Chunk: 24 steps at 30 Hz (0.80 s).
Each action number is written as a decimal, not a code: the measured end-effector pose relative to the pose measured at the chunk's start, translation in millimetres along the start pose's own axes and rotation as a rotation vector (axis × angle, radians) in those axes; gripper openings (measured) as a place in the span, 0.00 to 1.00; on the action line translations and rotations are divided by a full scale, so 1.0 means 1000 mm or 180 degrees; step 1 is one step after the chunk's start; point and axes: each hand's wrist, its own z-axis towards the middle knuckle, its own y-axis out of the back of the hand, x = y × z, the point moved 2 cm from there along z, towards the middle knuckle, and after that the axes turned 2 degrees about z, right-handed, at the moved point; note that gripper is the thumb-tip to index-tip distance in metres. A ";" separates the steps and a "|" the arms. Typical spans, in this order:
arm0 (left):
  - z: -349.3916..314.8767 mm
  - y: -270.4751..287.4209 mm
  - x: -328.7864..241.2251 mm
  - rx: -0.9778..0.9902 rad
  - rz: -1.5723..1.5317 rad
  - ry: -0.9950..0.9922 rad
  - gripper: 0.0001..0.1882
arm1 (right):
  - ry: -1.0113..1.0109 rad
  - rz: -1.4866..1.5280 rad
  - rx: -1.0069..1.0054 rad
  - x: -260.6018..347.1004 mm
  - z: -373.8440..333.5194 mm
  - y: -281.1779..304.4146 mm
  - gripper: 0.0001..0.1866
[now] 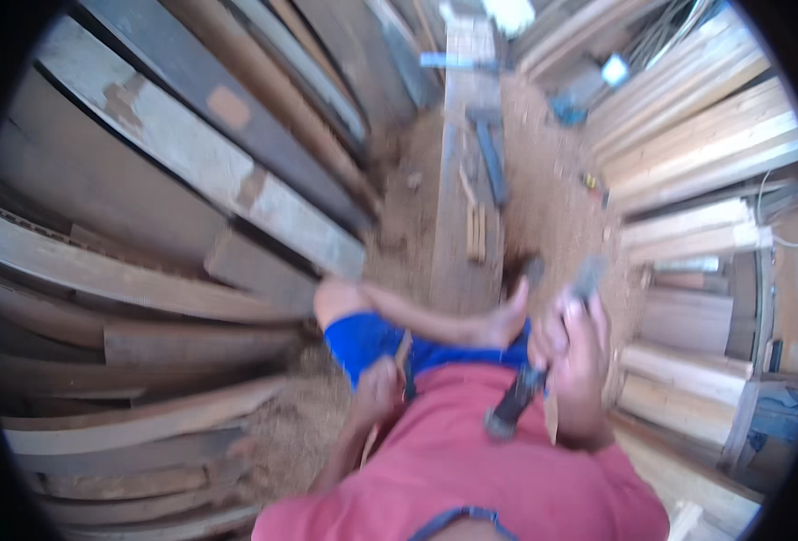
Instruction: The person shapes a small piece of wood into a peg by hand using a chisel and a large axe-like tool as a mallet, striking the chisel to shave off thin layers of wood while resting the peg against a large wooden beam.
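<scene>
My right hand (574, 338) is raised over my lap, closed around a chisel-like tool (518, 401). The tool's dark handle points down toward my shirt, and its blurred greyish end sticks out past my fingers on the far side. Close to my left thigh, my left hand (381, 386) is closed on a narrow, pale strip (403, 354) that looks like wood; my fingers hide part of it. Ahead of me lies a long wooden plank (451, 243). Small wooden pieces (476, 233) and a dark L-shaped tool (491, 162) rest on it.
Long boards (173, 126) lean in rows along the left. Stacked pale timber (705, 153) fills the right side. A blue bar (457, 60) lies across the plank's far end. On the sawdust-covered floor (543, 180) are a teal object (568, 110) and a small yellow-and-dark item (594, 187).
</scene>
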 end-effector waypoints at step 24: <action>0.092 -0.024 -0.005 0.0642 -0.2129 0.0600 0.19 | -0.0435 -0.0908 0.0256 -0.084 0.066 -0.002 0.09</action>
